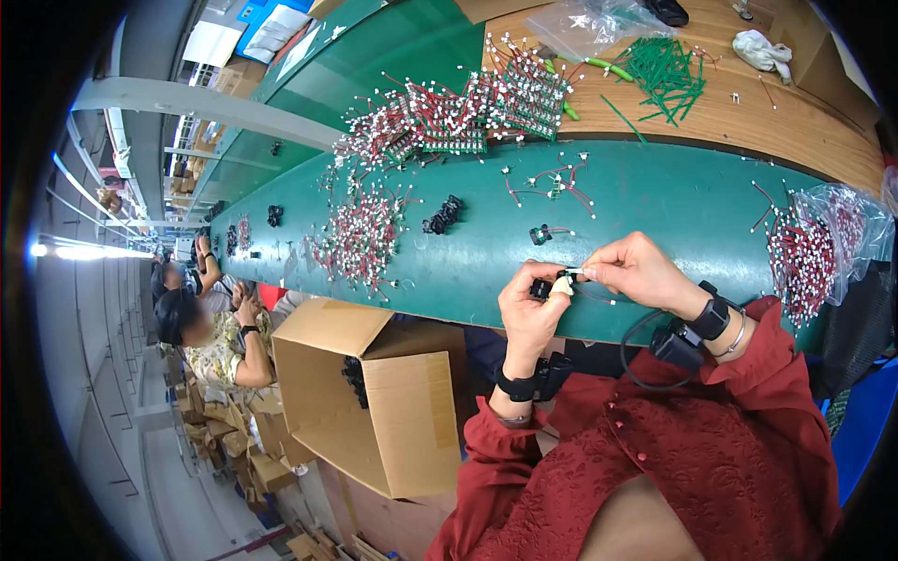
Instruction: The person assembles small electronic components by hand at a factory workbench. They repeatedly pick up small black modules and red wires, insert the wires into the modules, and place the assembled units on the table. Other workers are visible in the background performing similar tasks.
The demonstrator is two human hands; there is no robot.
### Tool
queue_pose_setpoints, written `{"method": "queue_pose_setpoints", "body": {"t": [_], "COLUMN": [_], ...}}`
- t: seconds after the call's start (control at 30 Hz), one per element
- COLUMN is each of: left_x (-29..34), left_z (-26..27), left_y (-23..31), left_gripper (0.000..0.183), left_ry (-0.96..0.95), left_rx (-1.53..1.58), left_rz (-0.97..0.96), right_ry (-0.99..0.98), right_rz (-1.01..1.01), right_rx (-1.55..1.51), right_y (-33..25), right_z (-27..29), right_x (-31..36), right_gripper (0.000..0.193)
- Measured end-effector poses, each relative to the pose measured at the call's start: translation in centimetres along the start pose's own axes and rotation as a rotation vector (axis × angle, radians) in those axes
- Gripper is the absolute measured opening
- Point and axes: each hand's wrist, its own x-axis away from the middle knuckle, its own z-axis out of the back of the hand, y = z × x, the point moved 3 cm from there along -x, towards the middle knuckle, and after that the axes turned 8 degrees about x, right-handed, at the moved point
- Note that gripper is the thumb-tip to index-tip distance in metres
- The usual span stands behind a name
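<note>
My left hand [533, 309] grips a small black plastic part [541, 288] near the front edge of the green work surface. Thumb and fingertip of my right hand [638, 271] pinch a thin whitish piece [575, 271] against that part; its exact kind is too small to tell. A fine wire with a white connector [612, 302] hangs below my fingers. Just beyond my hands lies another black part [540, 235] with a red wire. Several loose red-wired pieces [558, 183] with white connectors are farther back.
Small circuit boards with red wires [449, 117] are heaped at the back. Wired connectors form piles at left [365, 238] and right [804, 252], the latter by a plastic bag [865, 224]. Green strips [659, 79] lie on wood. An open cardboard box [412, 421] stands at left; co-workers [224, 337] sit beyond.
</note>
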Motion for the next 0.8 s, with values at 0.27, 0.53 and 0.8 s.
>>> {"method": "queue_pose_setpoints", "body": {"t": [0.27,0.53,0.8], "left_x": [-0.4,-0.3,0.3], "left_z": [-0.1,-0.1,1.2], "left_y": [1.0,1.0,0.4], "left_gripper": [0.014,0.012,0.011], "left_ry": [-0.035,0.008,0.249], "left_rx": [0.078,0.149,0.377], "left_rz": [0.046,0.121,0.165], "right_ry": [0.119,0.343,0.315], "right_rz": [0.144,0.367,0.268], "right_rx": [0.17,0.683,0.612], "right_y": [-0.8,-1.8,-1.9], "right_z": [-0.5,-0.9,-0.1], "right_x": [0.2,1.5,1.0], "right_gripper": [0.012,0.011,0.013]}}
